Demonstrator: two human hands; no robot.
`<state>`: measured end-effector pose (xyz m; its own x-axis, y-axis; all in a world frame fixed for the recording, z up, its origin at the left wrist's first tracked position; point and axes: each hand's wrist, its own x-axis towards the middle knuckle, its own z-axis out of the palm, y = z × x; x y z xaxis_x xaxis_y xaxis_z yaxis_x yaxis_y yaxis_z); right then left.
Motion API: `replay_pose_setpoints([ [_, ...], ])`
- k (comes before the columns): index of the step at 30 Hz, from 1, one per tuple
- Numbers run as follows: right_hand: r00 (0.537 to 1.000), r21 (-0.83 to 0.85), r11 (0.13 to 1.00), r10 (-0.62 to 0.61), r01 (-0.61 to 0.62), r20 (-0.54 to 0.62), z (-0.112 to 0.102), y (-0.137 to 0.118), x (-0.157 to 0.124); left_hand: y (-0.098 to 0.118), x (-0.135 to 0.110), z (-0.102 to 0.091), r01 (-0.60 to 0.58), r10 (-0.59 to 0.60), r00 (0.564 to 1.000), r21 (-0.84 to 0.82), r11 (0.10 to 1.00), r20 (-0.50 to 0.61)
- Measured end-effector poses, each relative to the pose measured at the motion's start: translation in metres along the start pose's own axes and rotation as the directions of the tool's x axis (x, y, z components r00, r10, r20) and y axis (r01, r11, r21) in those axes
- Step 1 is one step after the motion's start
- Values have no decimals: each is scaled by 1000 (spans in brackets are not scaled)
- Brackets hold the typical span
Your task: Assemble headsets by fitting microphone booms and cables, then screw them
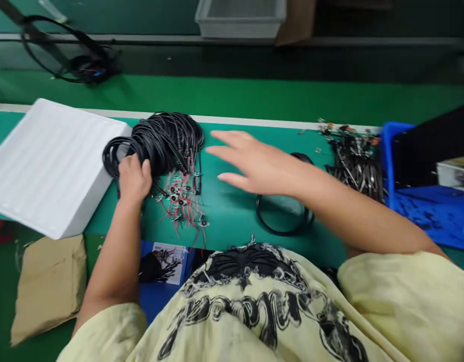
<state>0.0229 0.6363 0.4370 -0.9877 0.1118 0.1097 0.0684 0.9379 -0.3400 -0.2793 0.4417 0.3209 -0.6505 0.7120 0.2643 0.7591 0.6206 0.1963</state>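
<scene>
My left hand (134,178) is closed around a coiled black cable (111,156) at the left end of a big pile of similar coils (167,136). Thin red wires (186,206) with small round black parts spread from the pile toward me. My right hand (250,161) hovers over the green table with its fingers stretched out, holding nothing. Partly hidden below my right wrist lies a single black cable loop (281,232).
A white foam box (58,166) stands left of the pile, above a brown cardboard piece (51,286). To the right are bundled cable ends (358,171) and a blue bin (388,161). Beyond the table, a grey tray (241,27) and another cable loop (84,68) are visible.
</scene>
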Motion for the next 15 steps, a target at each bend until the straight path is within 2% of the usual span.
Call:
replay_pose_setpoints([
  [2,972,-21,977,209,-213,-105,-21,8,-74,9,-12,-9,-25,24,999,-3,1000,-20],
  [3,934,-27,946,313,-322,-173,-22,10,-111,19,-22,-16,-48,48,997,-1,999,-59],
  [4,882,-26,904,411,-428,-229,-16,11,-145,33,-33,-21,-115,116,987,8,993,-111],
  [5,832,-31,861,482,-508,-274,-4,12,-176,51,-46,-25,-234,232,967,-6,972,-104],
  [6,797,-43,822,535,-568,-280,13,13,-201,73,-59,-25,-393,391,919,-46,918,-42],
  [7,783,-70,801,558,-595,-273,32,13,-221,98,-71,-22,-564,572,819,-115,818,52],
  [8,803,-122,804,547,-583,-235,52,15,-235,124,-82,-16,-700,726,673,-195,687,143],
  [10,852,-188,833,492,-520,-180,86,19,-247,175,-93,0,-810,880,418,-347,473,224],
  [11,871,-204,848,461,-489,-170,98,21,-246,196,-93,7,-813,914,339,-419,404,224],
  [12,886,-206,863,432,-461,-169,104,23,-243,214,-89,11,-799,934,293,-485,356,202],
  [13,897,-191,880,405,-435,-176,106,25,-238,228,-82,12,-771,947,278,-550,321,162],
  [14,907,-155,900,377,-407,-187,103,26,-232,239,-74,8,-733,948,298,-610,302,111],
  [15,914,-94,922,352,-376,-203,97,26,-227,247,-64,0,-683,935,349,-668,295,57],
])
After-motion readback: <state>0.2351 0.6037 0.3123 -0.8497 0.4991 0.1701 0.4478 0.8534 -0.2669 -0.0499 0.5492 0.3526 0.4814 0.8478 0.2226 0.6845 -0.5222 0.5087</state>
